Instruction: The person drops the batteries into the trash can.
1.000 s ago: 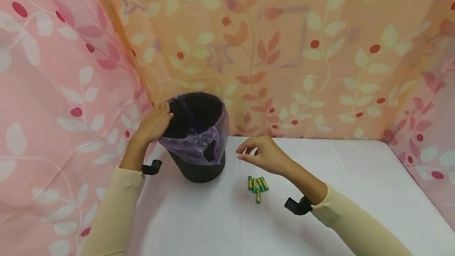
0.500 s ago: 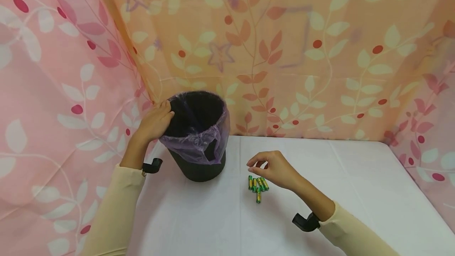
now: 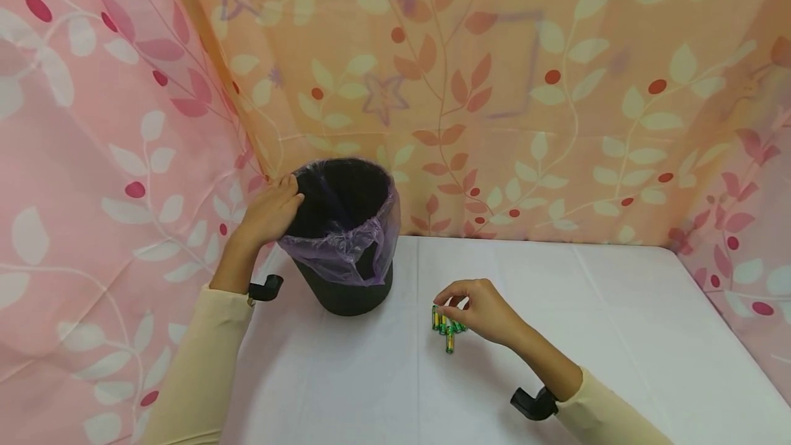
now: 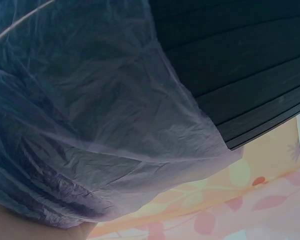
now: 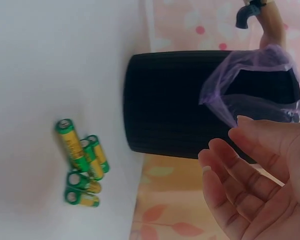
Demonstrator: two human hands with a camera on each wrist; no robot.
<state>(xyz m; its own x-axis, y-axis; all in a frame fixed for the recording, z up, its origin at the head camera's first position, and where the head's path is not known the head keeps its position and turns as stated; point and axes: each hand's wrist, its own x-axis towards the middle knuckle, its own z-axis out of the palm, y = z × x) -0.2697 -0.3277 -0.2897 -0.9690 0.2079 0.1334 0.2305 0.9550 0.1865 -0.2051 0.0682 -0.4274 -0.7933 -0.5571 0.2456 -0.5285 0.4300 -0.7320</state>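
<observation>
A black trash bin [image 3: 346, 299] with a purple plastic bag [image 3: 321, 253] folded over its rim leans left. My left hand [image 3: 272, 210] grips the rim on the left, fingers over the inner edge. In the left wrist view the bag [image 4: 105, 110] and ribbed bin wall [image 4: 240, 65] hide most of that hand. Several green and yellow batteries [image 3: 449, 340] lie grouped on the table. Just above them hovers my right hand [image 3: 485, 311], partly covering them in the head view. Its fingers [image 5: 220, 165] are loosely bent and hold nothing; the right wrist view shows a gap between them and the batteries [image 5: 72, 145].
A white-covered table [image 3: 346, 383] carries the bin and batteries. Patterned cloth [image 3: 469, 101] hangs behind it, and a pink cloth [image 3: 123, 156] closes off the left side near my left arm. Black wrist mounts [image 3: 534, 404] sit on both wrists.
My right hand has come down and slightly right, from beside the bin to just over the batteries. My left hand, the bin and the batteries have stayed in place.
</observation>
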